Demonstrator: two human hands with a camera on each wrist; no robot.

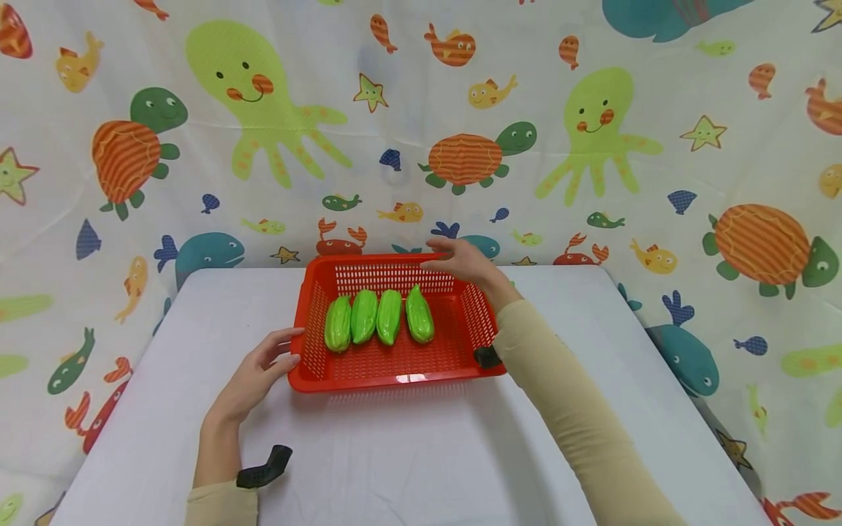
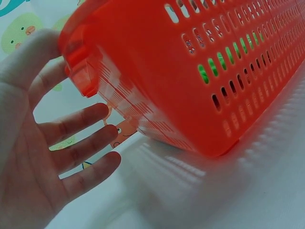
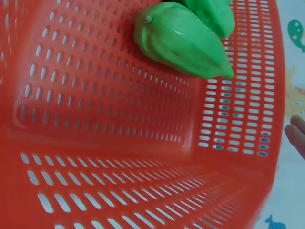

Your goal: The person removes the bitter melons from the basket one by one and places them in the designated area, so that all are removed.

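A red plastic basket (image 1: 395,372) with slotted walls sits on the white table. Inside it, several glossy green, oblong, faintly ridged fruits or vegetables (image 1: 389,318) lie side by side, mostly toward the left; their exact kind cannot be told. My left hand (image 1: 253,376) touches the rim at the basket's left end with thumb and forefinger. Its other fingers (image 2: 86,148) are spread and free of the basket. Over the far right part of the rim hovers my right hand (image 1: 463,261), fingers extended and holding nothing. Only its fingertips (image 3: 296,136) show beyond the wall in the right wrist view.
A white cloth covers the table (image 1: 408,460). Behind it and around the sides hangs a curtain (image 1: 408,109) printed with sea animals, close to the basket's far wall. My right forearm (image 1: 566,387) crosses above the basket's right end.
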